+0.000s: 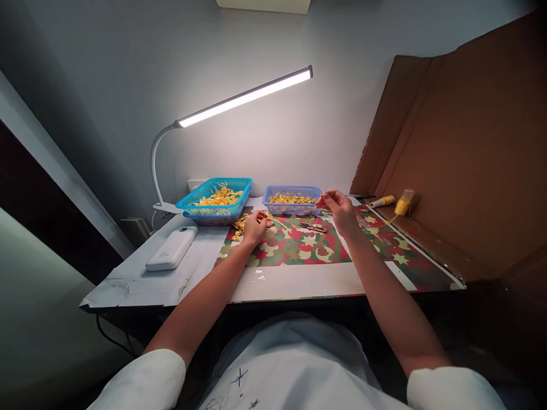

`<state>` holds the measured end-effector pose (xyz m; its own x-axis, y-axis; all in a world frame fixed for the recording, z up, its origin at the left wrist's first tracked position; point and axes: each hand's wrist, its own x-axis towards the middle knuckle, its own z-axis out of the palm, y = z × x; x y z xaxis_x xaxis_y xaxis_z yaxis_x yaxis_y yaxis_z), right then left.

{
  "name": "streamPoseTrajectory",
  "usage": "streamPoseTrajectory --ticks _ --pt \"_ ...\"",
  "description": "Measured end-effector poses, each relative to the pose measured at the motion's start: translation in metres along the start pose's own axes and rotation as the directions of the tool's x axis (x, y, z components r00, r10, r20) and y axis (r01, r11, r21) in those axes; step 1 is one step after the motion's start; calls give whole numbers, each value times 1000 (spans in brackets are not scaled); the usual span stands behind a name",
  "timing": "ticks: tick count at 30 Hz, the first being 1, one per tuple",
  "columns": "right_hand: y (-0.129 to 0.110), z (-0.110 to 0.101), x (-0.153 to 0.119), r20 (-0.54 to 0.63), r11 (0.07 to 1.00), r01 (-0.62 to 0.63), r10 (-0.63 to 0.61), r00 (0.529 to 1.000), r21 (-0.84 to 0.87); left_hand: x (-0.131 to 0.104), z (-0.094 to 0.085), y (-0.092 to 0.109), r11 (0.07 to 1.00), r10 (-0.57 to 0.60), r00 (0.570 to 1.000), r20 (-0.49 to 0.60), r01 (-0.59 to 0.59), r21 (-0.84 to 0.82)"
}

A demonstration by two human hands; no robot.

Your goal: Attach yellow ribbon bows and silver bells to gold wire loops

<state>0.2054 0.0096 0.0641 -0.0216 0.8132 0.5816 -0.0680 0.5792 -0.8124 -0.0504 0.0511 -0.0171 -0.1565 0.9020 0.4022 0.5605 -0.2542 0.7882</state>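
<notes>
This is looking like a small craft workspace, home or workshop being unclear: a desk lamp [245, 98] is lighting a covered table [299, 282], baskets [200, 210] are holding yellow pieces [293, 198], small snips [315, 228] are lying out, and a cardboard panel [461, 125] is standing alongside

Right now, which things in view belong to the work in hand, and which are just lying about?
Likely in the work:
yellow pieces beside the left hand
turquoise basket
lilac basket
snips
lit lamp

Probably just lying about:
white power bank
yellow container
cardboard
</notes>
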Motion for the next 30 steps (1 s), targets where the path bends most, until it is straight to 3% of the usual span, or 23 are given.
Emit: streamPoseTrajectory --ticks 8,16,24,30 --pt "10 -15 -2 -193 981 -99 131 972 165 8 -20 -1 992 18 979 -205 8 126" --pt "16 -18 -7 -249 970 -87 144 958 227 9 -19 -2 983 49 974 -221 -8 182" --pt "18 -11 -11 -235 965 -52 115 965 259 8 -16 -2 980 50 981 -188 -12 199" --pt "15 11 -20 -53 901 -155 193 980 406 7 -17 0 966 61 983 -172 -14 258"
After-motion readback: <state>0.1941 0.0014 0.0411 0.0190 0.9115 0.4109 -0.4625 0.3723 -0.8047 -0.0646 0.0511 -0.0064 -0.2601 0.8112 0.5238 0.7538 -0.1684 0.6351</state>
